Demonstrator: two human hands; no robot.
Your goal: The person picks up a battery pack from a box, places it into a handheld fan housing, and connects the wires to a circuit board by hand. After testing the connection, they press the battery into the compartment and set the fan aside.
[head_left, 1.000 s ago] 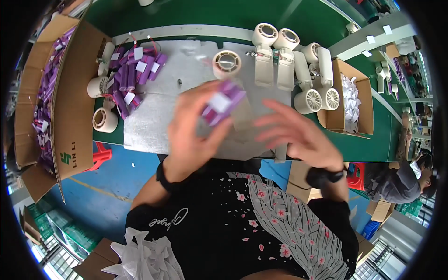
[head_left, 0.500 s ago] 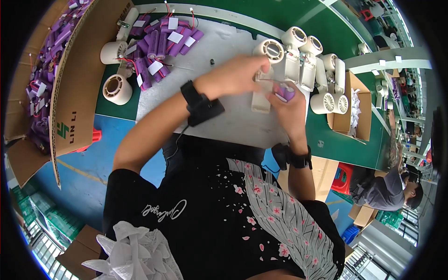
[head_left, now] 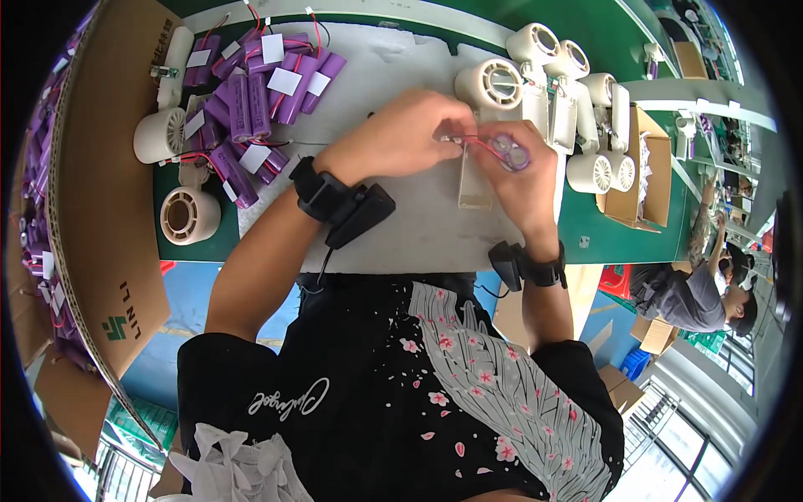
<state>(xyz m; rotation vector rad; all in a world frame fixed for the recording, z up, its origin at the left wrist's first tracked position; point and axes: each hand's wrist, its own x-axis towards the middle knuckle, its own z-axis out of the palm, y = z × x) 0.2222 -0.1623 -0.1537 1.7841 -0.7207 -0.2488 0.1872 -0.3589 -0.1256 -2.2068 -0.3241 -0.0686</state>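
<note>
- The person wears a black T-shirt (head_left: 360,356); its short sleeves (head_left: 226,364) end near the elbows.
- White lettering (head_left: 288,397) in flowing script stands on the left of the chest.
- On the right there is a grey panel (head_left: 493,376) with fine black lines, like branches, pink blossoms (head_left: 439,399) and loose petals (head_left: 459,449).
- Left hand (head_left: 410,138) and right hand (head_left: 529,192) are bare.
- Each wrist has a black strap (head_left: 311,188) with a black device (head_left: 361,216).
- A thin dark cable (head_left: 324,266) shows below each device.
- Dark trousers (head_left: 360,289) appear at the near edge of the green bench (head_left: 623,238).
</note>
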